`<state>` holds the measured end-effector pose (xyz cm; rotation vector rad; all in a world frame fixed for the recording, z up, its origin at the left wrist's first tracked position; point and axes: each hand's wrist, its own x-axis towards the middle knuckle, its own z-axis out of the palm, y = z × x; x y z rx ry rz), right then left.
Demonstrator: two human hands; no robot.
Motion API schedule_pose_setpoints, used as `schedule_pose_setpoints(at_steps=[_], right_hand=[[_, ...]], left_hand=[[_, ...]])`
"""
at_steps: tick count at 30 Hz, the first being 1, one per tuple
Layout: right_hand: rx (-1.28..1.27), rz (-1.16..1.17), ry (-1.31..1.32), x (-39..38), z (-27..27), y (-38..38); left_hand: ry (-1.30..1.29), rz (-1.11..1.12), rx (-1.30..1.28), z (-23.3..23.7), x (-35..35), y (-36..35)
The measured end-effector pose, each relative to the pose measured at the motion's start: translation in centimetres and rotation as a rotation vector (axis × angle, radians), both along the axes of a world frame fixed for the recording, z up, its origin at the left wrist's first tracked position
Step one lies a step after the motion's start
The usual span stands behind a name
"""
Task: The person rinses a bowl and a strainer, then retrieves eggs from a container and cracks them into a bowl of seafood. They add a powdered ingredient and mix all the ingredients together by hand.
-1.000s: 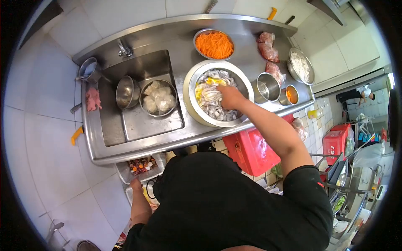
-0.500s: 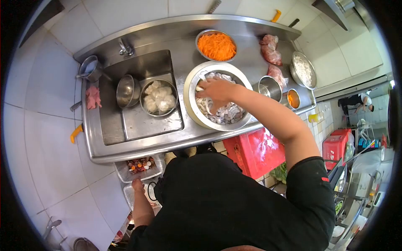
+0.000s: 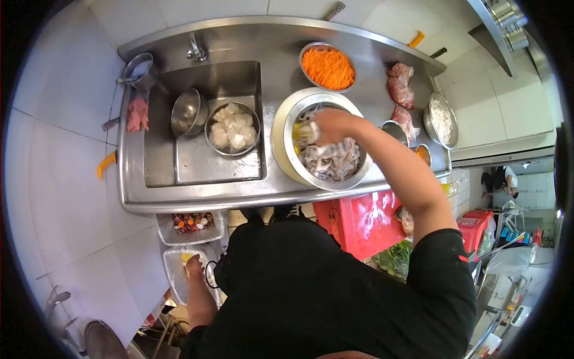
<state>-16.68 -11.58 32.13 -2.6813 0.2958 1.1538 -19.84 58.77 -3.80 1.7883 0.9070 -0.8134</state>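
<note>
My right hand [image 3: 335,125] reaches into a steel bowl [image 3: 357,185] full of pale grey, wet-looking strips [image 3: 332,161]. Its fingers are closed around a bunch of these strips at the bowl's left side, slightly blurred. What the strips are, I cannot make out. Something yellow [image 3: 296,131] shows at that side of the bowl. The bowl sits in a wider cream-coloured tub [image 3: 281,146] on the steel counter. My left hand [image 3: 194,266] hangs low at my side, above a whitish bin [image 3: 174,281]; its fingers are mostly turned out of sight.
A bowl of shredded carrot [image 3: 327,67] stands behind the tub. Bagged meat [image 3: 400,87] and a bowl of white shreds [image 3: 441,119] are at right. The sink [image 3: 206,170] holds a bowl of pale wrapped lumps [image 3: 233,127]. Below the counter is a red crate [image 3: 359,221].
My right hand has gone from spread fingers on the strips to gripping a bunch of them, stirring the contents. My left hand still hangs low. The whole view has shifted slightly.
</note>
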Motion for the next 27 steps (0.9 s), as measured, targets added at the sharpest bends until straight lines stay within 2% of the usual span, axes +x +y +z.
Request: schedule_pose_setpoints(at_steps=[2, 4, 5, 8, 9, 11, 13, 15, 16, 18, 19, 20, 22, 23, 25, 26, 27], right_hand=[[0.079, 0.025, -0.189, -4.2, 3.3, 0.7], [0.025, 0.175, -0.305, -8.9, -0.9, -2.1], [0.003, 0.188, -0.172, -9.8, 1.1, -1.4], [-0.057, 0.076, -0.113, -8.4, 4.4, 0.4], [-0.030, 0.124, -0.400, -8.4, 3.2, 0.1], [-0.009, -0.070, -0.515, -5.0, -0.1, 0.8], [0.062, -0.259, -0.489, -1.0, -3.0, 2.3], [-0.073, -0.301, -0.241, 1.8, -5.8, 4.5], [-0.072, -0.306, -0.246, 1.6, -6.0, 4.6], [0.052, 0.216, -0.263, 0.8, -6.5, 5.3], [0.085, 0.103, -0.232, 0.1, -7.8, 4.9], [0.089, 0.102, -0.225, -1.0, -6.5, 4.6], [0.095, 0.447, -0.217, -3.7, -1.7, 4.0], [0.095, 0.449, -0.213, -5.7, -0.7, 3.2], [-0.041, 0.348, -0.401, -9.0, 0.8, 1.5], [-0.041, 0.347, -0.401, -9.6, 0.1, 1.3], [-0.123, 0.214, -0.336, -10.1, -0.8, 1.4]], left_hand=[[0.030, 0.005, 0.131, 1.4, -0.3, -0.6], [0.065, -0.002, 0.163, 0.4, -0.1, 0.3], [0.097, -0.012, 0.200, -0.1, -0.2, 0.6], [0.101, -0.072, 0.176, 1.1, 0.1, -0.1], [0.110, -0.073, 0.205, 0.5, 0.3, 0.0], [0.087, -0.073, 0.144, -1.0, 0.7, 0.6], [0.061, -0.056, 0.099, -1.0, 1.6, -0.1], [-0.004, -0.032, 0.082, -0.3, 2.5, -1.4], [-0.064, -0.001, 0.063, 0.1, 3.0, -2.2], [-0.078, -0.006, 0.070, 0.3, 4.2, -2.8], [-0.139, -0.035, 0.037, 0.3, 4.6, -3.1], [-0.195, -0.063, 0.006, -0.3, 4.7, -2.8], [-0.195, -0.052, -0.007, -0.7, 4.7, -2.6], [-0.191, -0.040, -0.003, -0.3, 4.7, -2.8], [-0.117, -0.034, 0.011, 1.7, 4.7, -3.6], [-0.117, -0.035, 0.011, 1.9, 4.2, -3.9], [-0.094, -0.024, 0.039, 1.3, 3.6, -3.7]])
